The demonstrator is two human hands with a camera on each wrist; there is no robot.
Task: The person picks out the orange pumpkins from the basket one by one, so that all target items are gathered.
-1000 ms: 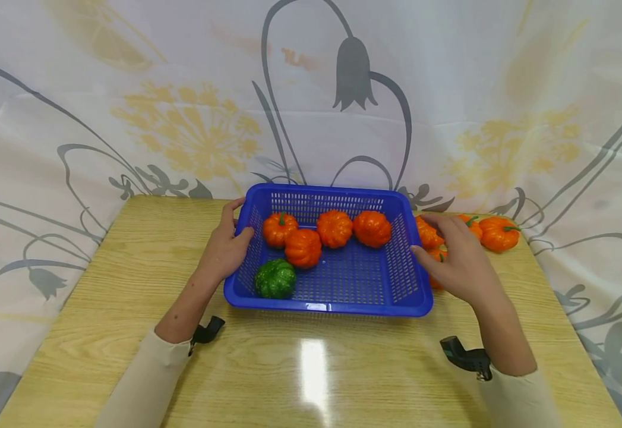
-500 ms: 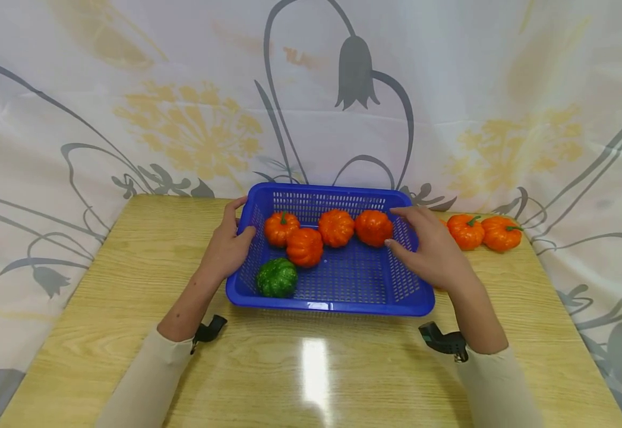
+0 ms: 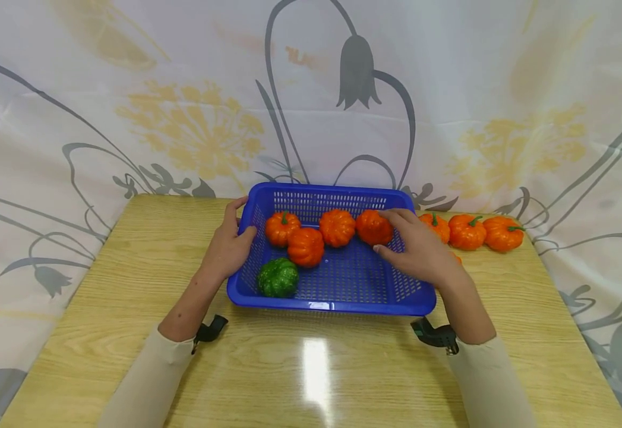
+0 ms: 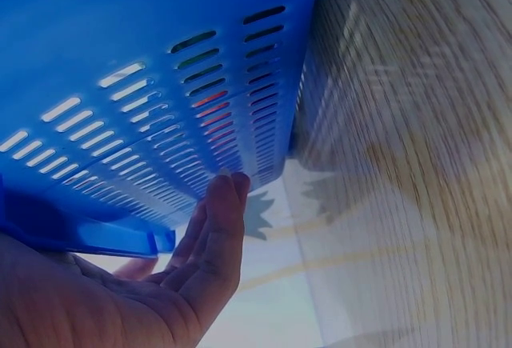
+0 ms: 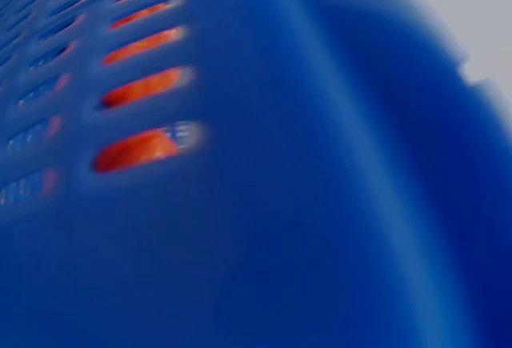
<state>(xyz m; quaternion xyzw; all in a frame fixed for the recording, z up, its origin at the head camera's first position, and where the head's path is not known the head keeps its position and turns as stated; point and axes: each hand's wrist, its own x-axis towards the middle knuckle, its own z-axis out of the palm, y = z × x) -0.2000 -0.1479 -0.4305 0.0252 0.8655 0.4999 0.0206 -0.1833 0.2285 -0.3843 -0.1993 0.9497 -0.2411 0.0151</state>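
Cream sleeves (image 3: 150, 380), black wrist-worn devices (image 3: 436, 336)

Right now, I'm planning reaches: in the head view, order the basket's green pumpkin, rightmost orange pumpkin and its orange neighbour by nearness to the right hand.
1. Rightmost orange pumpkin: at the right hand.
2. Orange neighbour: just left.
3. Green pumpkin: near left corner of the basket.

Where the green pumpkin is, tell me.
Head view: the green pumpkin lies in the near left corner of the blue basket, beside an orange pumpkin.
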